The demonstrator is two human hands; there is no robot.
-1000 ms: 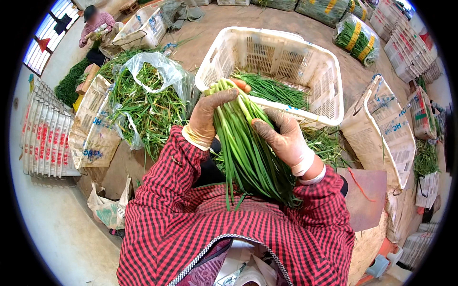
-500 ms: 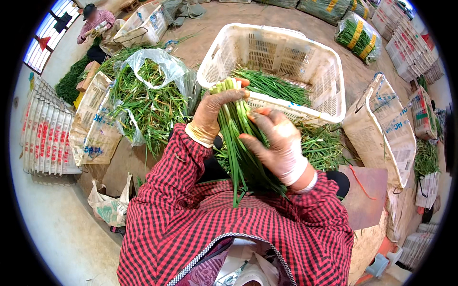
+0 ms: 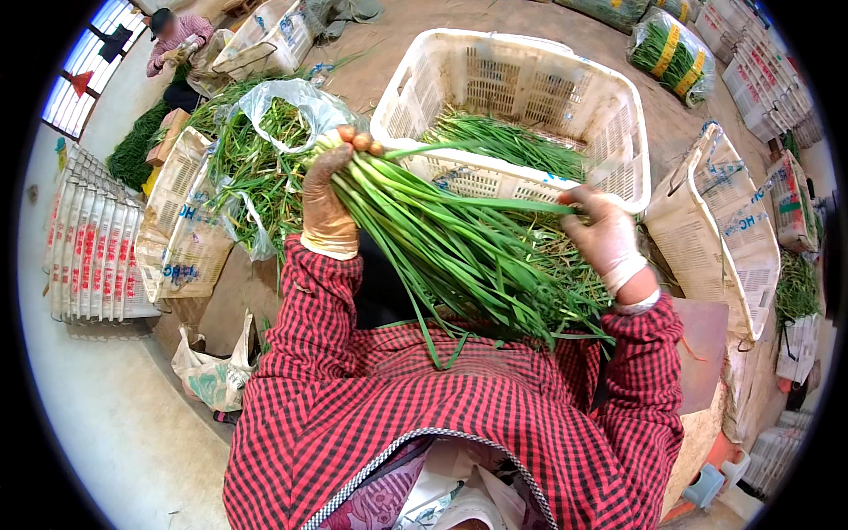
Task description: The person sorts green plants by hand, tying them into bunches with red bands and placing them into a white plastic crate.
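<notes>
A thick bunch of garlic chives (image 3: pixel 450 243) is gripped near its pale stem ends by my left hand (image 3: pixel 327 201), which wears a soiled glove with bare fingertips. Its green leaves fan out to the right and down over my lap. My right hand (image 3: pixel 604 231), gloved too, pinches the tip of one long chive leaf (image 3: pixel 521 205) and holds it stretched away from the bunch. Just beyond the bunch stands a large white plastic crate (image 3: pixel 481 181), with more chives (image 3: pixel 517 148) lying on its bottom.
Loose trimmings (image 3: pixel 579 265) lie below the crate. To the left, a clear plastic bag (image 3: pixel 287 102) overflows with leaf scraps. Tilted crates (image 3: pixel 720 234) flank me at right and left. Stacked crates (image 3: pixel 102 256) stand at far left. A person (image 3: pixel 181 44) sits at the back left.
My hands have moved apart, the left one leftward with the bunch, the right one rightward. The bunch has swung from hanging down to slanting right, and a single leaf is now drawn out.
</notes>
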